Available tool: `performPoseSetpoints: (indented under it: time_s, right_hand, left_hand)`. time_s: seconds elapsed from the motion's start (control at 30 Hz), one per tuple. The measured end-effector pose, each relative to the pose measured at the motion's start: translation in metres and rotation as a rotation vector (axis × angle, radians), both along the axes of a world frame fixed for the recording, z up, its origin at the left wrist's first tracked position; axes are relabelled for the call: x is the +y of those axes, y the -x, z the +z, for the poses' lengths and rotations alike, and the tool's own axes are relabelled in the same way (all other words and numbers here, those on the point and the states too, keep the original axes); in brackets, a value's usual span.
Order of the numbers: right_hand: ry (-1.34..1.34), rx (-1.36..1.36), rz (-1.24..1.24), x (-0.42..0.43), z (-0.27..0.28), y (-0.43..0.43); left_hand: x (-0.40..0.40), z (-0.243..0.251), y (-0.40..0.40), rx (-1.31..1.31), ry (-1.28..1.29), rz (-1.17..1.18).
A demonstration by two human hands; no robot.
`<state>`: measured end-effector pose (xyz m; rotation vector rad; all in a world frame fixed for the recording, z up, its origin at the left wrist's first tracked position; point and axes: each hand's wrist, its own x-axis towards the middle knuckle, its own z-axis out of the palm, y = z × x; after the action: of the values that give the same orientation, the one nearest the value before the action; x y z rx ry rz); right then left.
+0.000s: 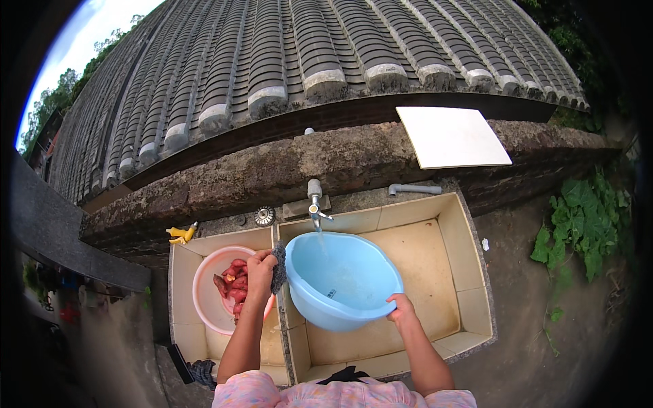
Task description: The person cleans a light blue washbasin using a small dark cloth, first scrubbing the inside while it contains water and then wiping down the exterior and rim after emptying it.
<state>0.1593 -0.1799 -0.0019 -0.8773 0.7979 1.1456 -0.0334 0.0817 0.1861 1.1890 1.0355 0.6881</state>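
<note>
A light blue plastic basin (352, 275) is tilted in the right-hand compartment of a tiled double sink (423, 285). Water runs into it from the metal tap (315, 208), and some water lies inside. My right hand (400, 307) grips the basin's near right rim. In my left hand (261, 269) is a dark grey scrubbing pad (278, 268), held over the divider beside the basin's left edge. Below that hand, in the left compartment, a pink plastic basin (204, 301) holds several red-skinned sweet potatoes (238, 283); my forearm hides part of them.
On the back ledge are a yellow spray nozzle (183, 233), a metal sink strainer (265, 216) and a grey pipe elbow (416, 189). A white board (454, 137) lies on the rough wall (326, 153). A dark cloth (203, 373) is at the front left.
</note>
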Motion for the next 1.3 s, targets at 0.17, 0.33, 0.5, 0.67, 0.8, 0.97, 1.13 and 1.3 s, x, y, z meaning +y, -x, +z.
performPoseSetpoints:
  time_s: [0.17, 0.33, 0.5, 0.67, 0.8, 0.97, 1.13, 1.3]
  right_hand:
    - [0.221, -0.254, -0.07, 0.017, 0.072, 0.01]
    - [0.276, -0.598, -0.088, 0.018, 0.108, 0.015]
    - [0.206, -0.857, -0.141, 0.014, 0.113, 0.02]
    - [0.228, -0.951, -0.254, 0.001, 0.105, 0.043]
    - [0.201, -0.99, -0.314, -0.011, 0.106, 0.053]
    - [0.248, -1.131, -0.286, -0.02, 0.113, 0.058]
    - [0.389, -1.433, -0.142, -0.045, 0.126, 0.056]
    - [0.606, -1.951, -0.043, -0.06, 0.158, 0.059]
  left_hand:
    - [0.001, -0.002, 0.007, -0.044, 0.049, 0.013]
    - [0.001, -0.029, 0.016, -0.025, 0.052, 0.026]
    - [-0.005, -0.043, 0.023, 0.006, 0.09, 0.026]
    - [-0.009, -0.062, 0.031, 0.046, 0.129, 0.029]
    - [-0.019, -0.068, 0.03, 0.095, 0.124, 0.02]
    - [-0.027, -0.076, 0.028, 0.113, 0.136, -0.051]
    - [-0.039, -0.083, 0.018, 0.097, 0.181, -0.035]
    - [-0.043, -0.096, 0.015, 0.084, 0.182, -0.095]
